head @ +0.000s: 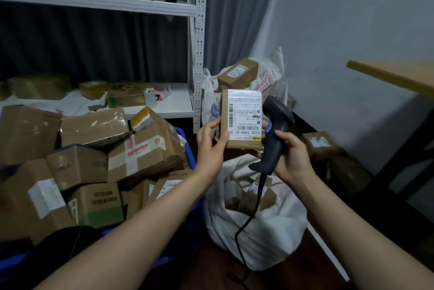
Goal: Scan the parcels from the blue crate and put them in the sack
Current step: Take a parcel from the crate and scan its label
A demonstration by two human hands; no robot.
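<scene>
The left hand [211, 146] holds a small parcel [242, 118] by its edge, thumb on the front, label facing the camera. The right hand [292, 154] grips a black scanner [277, 125] just beside it. Below them sits the open white sack [258, 231], and to the left the blue crate [190, 155], heaped with boxes [141, 151].

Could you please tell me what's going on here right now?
A person is scanning parcels. The left hand holds a small parcel upright with its label showing, while the right hand grips a scanner beside it. The blue crate on the left is piled with boxes, and the white sack below already holds a few.
</scene>
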